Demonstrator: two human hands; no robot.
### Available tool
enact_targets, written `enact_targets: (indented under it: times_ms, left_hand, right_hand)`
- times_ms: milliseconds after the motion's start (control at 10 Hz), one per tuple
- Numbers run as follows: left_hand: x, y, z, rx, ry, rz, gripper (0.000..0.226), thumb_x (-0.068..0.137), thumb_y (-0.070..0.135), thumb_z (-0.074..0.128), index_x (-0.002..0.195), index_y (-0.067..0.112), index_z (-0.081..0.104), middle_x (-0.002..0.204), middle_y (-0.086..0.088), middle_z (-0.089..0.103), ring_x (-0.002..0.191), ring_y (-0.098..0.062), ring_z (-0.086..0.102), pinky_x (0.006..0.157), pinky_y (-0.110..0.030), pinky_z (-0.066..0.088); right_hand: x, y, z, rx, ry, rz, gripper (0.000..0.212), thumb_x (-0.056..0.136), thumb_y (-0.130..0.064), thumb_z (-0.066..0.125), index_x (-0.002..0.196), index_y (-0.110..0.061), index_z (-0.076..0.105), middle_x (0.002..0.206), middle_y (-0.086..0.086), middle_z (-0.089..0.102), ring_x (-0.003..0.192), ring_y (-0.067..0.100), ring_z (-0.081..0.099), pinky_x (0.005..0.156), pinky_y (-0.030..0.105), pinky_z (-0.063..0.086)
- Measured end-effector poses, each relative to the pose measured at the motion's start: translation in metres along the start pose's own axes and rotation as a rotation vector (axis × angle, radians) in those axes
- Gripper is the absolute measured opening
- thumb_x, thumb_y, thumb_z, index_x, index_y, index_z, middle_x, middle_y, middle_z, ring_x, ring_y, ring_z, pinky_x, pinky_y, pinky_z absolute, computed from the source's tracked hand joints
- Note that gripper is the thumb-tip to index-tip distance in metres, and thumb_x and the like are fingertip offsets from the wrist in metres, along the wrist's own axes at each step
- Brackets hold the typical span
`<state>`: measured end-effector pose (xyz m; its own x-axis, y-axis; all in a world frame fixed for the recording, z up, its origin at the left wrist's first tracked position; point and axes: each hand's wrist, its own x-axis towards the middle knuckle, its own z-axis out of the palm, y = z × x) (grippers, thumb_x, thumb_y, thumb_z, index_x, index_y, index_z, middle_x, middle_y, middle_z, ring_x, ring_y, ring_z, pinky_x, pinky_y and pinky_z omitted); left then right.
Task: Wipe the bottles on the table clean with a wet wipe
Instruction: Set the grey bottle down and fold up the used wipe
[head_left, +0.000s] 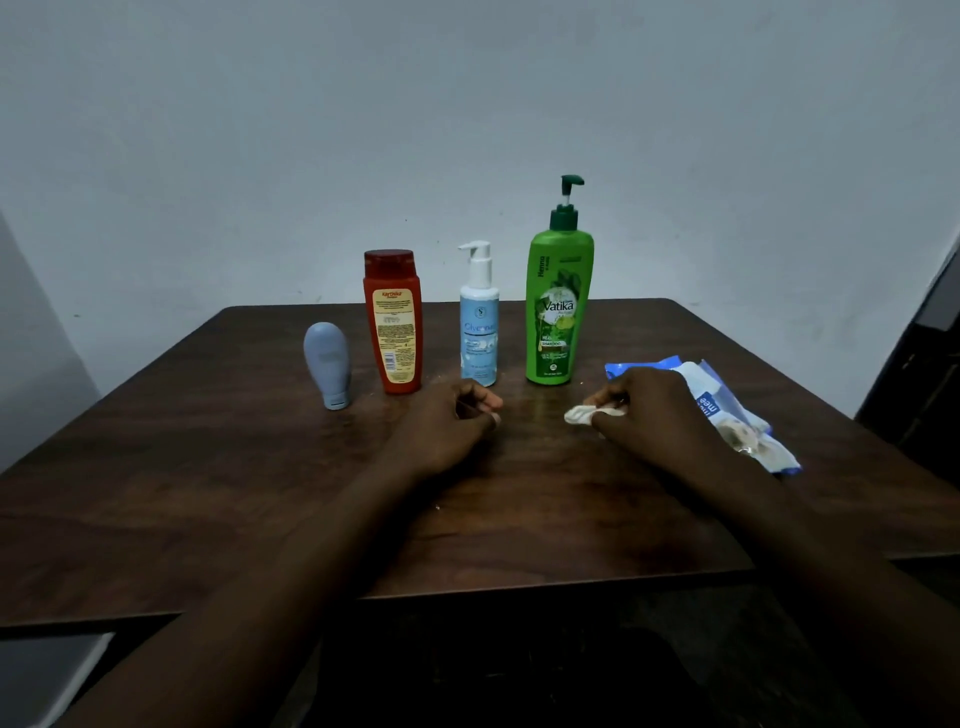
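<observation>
Several bottles stand in a row on the dark wooden table (208, 467): a small grey-blue tube (327, 364) on its cap, a red shampoo bottle (393, 322), a pale blue pump bottle (479, 327) and a tall green pump bottle (558, 306). My left hand (447, 426) rests on the table just in front of the pale blue bottle, fingers loosely curled and holding nothing. My right hand (649, 405) pinches a crumpled white wet wipe (582, 414), low over the table in front of the green bottle.
A blue and white pack of wet wipes (737, 415) lies on the table to the right of my right hand. A plain wall stands behind the table. A dark object (930, 374) sits past the table's right edge.
</observation>
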<state>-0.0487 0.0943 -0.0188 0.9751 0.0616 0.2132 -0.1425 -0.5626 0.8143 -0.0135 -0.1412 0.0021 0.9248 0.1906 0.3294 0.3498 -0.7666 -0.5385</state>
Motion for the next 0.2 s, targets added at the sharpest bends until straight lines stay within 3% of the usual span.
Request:
enact_targets:
  times_ms: [100,200]
  left_hand:
    - [-0.003,-0.006,-0.008,0.055,-0.024,-0.031,0.013,0.093,0.023,0.069,0.105,0.026,0.069,0.1,0.007,0.07,0.091,-0.008,0.066,0.083,-0.027,0.056]
    - [-0.006,-0.01,-0.015,0.023,-0.021,-0.073,0.013,0.093,0.025,0.068,0.106,0.028,0.067,0.102,0.006,0.07,0.092,-0.01,0.068,0.087,-0.032,0.057]
  right_hand:
    - [-0.003,0.003,0.003,-0.094,-0.138,0.046,0.027,0.078,-0.047,0.08,0.089,-0.023,0.078,0.074,-0.01,0.069,0.074,0.003,0.064,0.066,0.022,0.047]
    - [-0.009,-0.011,-0.001,-0.245,-0.145,0.026,0.021,0.082,-0.05,0.074,0.083,-0.031,0.067,0.085,-0.012,0.066,0.09,0.012,0.066,0.077,0.03,0.053]
